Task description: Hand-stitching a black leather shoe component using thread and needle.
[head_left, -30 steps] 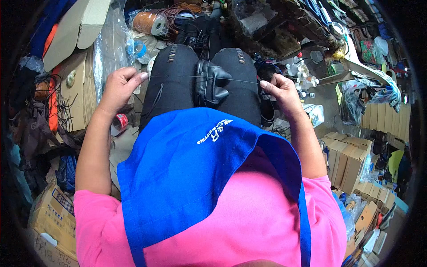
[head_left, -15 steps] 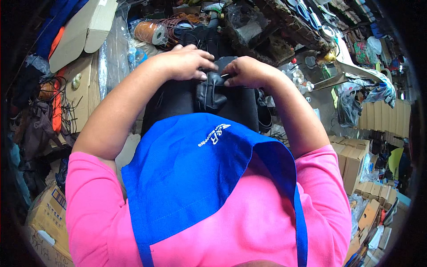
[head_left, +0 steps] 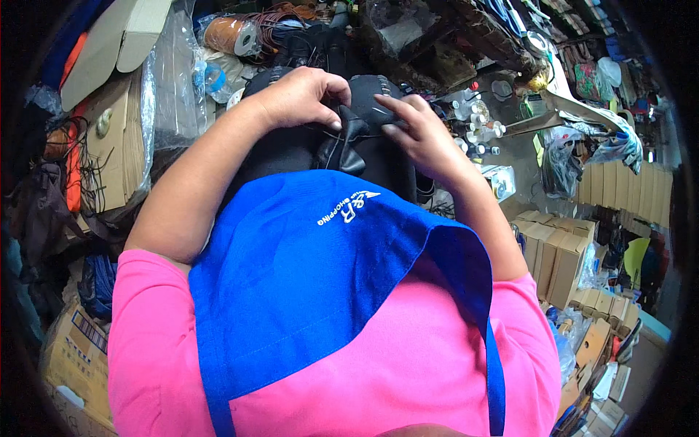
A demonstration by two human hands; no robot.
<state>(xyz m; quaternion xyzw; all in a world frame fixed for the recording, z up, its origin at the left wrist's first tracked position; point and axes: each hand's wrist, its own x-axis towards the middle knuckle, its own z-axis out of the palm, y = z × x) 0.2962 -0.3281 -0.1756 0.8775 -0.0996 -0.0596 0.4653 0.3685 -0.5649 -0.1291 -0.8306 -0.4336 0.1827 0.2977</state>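
One black leather piece (head_left: 353, 151) between left fingers (head_left: 336, 87), grip unclear, and right fingers (head_left: 397, 108), spread

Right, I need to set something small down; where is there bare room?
Grey floor shows between the small bottles and the plastic bag at right. It's crowded around the orange spool; on the lap, black leather sits between left hand and right hand.

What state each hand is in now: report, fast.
Left hand: curled at the leather; grip cannot be told.
Right hand: forefinger extended, thumb apart; whether holding anything cannot be told.
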